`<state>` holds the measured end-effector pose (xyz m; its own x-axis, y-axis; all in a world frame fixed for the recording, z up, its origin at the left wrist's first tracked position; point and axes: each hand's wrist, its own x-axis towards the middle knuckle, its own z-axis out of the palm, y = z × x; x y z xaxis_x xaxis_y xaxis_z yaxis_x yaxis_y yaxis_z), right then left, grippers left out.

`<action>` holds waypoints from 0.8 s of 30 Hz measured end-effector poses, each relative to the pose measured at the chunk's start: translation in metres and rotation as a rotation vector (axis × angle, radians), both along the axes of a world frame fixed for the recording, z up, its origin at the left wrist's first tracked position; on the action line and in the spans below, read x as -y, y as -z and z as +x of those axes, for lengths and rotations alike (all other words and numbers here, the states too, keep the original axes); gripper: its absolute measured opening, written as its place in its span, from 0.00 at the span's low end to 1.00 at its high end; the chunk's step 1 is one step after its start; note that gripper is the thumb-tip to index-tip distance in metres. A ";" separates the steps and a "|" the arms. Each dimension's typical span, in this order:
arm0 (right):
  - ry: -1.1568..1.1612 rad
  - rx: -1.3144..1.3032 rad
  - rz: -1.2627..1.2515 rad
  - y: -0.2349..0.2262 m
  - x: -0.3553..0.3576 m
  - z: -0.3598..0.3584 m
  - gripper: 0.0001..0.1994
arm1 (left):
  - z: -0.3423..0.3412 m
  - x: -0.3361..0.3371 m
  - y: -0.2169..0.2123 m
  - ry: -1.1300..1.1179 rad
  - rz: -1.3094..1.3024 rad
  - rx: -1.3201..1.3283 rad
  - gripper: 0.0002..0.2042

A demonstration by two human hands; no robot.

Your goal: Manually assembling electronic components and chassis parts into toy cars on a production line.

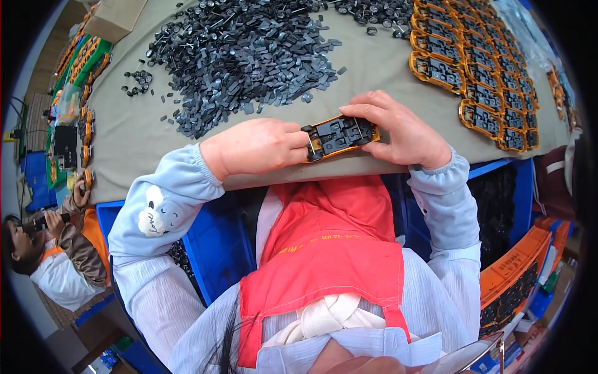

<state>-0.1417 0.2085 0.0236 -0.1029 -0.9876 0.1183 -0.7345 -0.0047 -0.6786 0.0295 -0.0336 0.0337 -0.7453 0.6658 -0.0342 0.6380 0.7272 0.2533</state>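
A toy car lies upside down between my hands near the table's front edge, its black underside facing up and its orange body showing around the rim. My right hand grips the car's right end, thumb on the near side and fingers on the far side. My left hand is closed at the car's left end, fingertips pinched against a metal wheel axle with small black wheels. What lies under those fingertips is partly hidden. At the right end, wheels sit beside my right fingers.
A big heap of small dark flat pieces covers the table beyond my hands. Loose wheel axles lie left of it. Rows of upturned orange car bodies fill the right side. Blue bins stand below the edge. Another person works at left.
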 end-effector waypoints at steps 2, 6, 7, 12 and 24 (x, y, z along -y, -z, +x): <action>-0.010 0.006 -0.001 0.000 0.001 0.000 0.35 | -0.003 0.000 -0.002 0.007 -0.044 0.019 0.05; -0.019 0.003 0.000 -0.002 0.003 -0.003 0.35 | -0.012 0.003 0.001 0.128 -0.071 0.000 0.04; -0.019 0.002 0.000 -0.002 0.003 -0.003 0.35 | -0.010 0.004 0.003 0.103 -0.024 -0.030 0.04; 0.008 0.026 0.014 0.000 0.003 -0.002 0.35 | 0.002 0.012 0.008 0.086 0.031 -0.112 0.06; -0.004 0.015 0.030 -0.004 0.003 0.003 0.35 | 0.014 0.001 0.005 -0.028 0.083 0.057 0.10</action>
<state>-0.1382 0.2052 0.0279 -0.1001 -0.9912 0.0867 -0.7242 0.0129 -0.6894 0.0431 -0.0350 0.0285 -0.7619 0.6474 -0.0225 0.6010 0.7193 0.3484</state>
